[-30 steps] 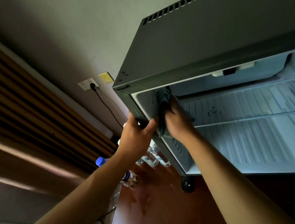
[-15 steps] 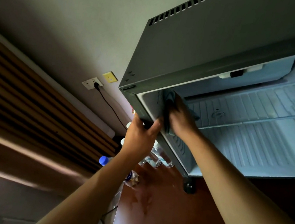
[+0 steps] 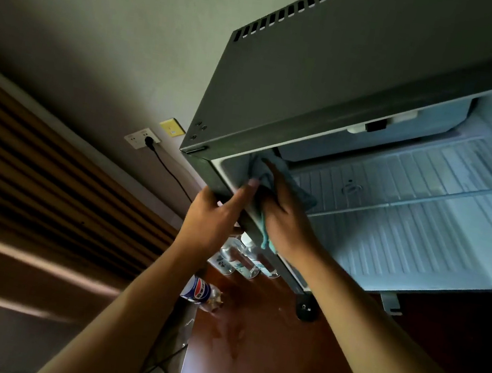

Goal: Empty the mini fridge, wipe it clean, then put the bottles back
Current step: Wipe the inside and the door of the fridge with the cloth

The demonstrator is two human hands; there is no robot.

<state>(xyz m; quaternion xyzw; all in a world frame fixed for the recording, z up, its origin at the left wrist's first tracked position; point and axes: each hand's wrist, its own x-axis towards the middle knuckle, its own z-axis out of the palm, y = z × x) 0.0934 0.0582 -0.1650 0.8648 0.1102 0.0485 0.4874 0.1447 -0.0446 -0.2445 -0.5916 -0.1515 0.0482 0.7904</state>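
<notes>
The dark grey metal mini fridge [image 3: 332, 81] stands open, pale interior w/ ribbed back wall and no bottles inside. The left hand [image 3: 215, 216] grips the fridge's left front edge, fingers curled round it. The right hand [image 3: 287, 217] presses a teal cloth [image 3: 267, 173] against the inner left wall, near the top corner. Clear plastic bottles [image 3: 237, 258] stand on the reddish-brown wooden table [image 3: 263, 347] beside the fridge, approx. under the hands.

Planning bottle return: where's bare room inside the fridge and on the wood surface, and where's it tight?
Free: the fridge interior either side of the wire shelf is bare; so is the wood surface below the fridge foot.
Crowded: the fridge's near corner, where the right hand presses the cloth and the left hand grips the edge; the bottles below it.
</notes>
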